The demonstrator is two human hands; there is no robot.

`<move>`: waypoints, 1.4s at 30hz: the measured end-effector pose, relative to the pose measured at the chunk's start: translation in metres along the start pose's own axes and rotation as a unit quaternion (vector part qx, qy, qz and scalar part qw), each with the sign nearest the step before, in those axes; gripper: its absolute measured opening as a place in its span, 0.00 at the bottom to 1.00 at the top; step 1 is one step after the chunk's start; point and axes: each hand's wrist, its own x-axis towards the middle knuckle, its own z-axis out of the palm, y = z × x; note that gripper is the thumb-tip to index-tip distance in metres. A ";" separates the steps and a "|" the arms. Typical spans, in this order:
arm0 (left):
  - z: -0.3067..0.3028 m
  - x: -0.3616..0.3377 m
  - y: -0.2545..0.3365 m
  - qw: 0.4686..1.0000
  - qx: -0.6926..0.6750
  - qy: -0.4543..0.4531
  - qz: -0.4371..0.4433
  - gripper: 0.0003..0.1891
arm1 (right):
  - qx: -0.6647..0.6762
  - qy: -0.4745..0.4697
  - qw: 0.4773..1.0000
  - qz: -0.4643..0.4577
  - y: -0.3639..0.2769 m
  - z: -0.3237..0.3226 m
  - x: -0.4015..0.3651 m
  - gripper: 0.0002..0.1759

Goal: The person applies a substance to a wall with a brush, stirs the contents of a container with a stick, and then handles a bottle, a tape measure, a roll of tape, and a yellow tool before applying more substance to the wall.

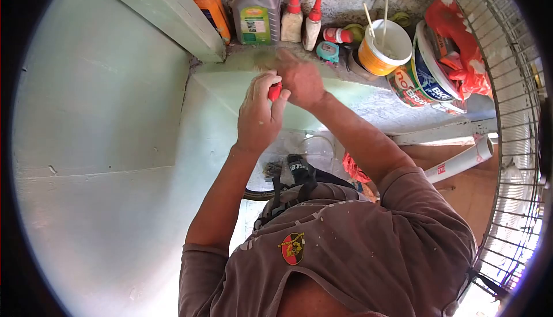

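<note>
My left hand [259, 120] is closed around a small red object [275, 91]; only its end shows between fingers and thumb, so its kind is hidden. Just right of it and close by, my right hand [300, 82] is smeared by motion at the fingers, and whether it holds anything cannot be made out. Both hands are raised in front of a pale green ledge [340, 89]. Beyond them stand two white bottles with red nozzles, a nearer one [311, 32] and a taller one [292, 24].
Along the ledge are an orange bottle [210, 7], a grey jug [256, 14], a turquoise tape measure [328, 52], a white-and-yellow tub [389, 52] with sticks, and a paint bucket [429, 75]. A wire grille [512, 144] rises at right, near a white pipe [461, 160].
</note>
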 end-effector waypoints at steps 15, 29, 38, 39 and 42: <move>0.015 -0.010 0.016 1.000 0.002 0.002 0.026 0.17 | 0.023 -0.007 1.000 0.005 0.005 -0.008 -0.026 0.24; 0.007 -0.020 0.030 0.995 -0.071 -0.038 -0.055 0.16 | -0.235 0.051 0.943 0.231 0.046 -0.156 -0.071 0.27; 0.015 -0.016 0.026 0.995 -0.094 -0.003 -0.035 0.13 | -0.240 0.098 0.941 0.219 0.072 -0.150 -0.069 0.13; 0.014 -0.016 0.026 0.995 -0.099 -0.001 -0.034 0.13 | -0.235 0.105 0.943 0.208 0.069 -0.150 -0.070 0.13; 0.014 -0.018 0.025 0.992 -0.116 0.013 -0.047 0.12 | -0.215 0.124 0.953 0.172 0.054 -0.154 -0.078 0.10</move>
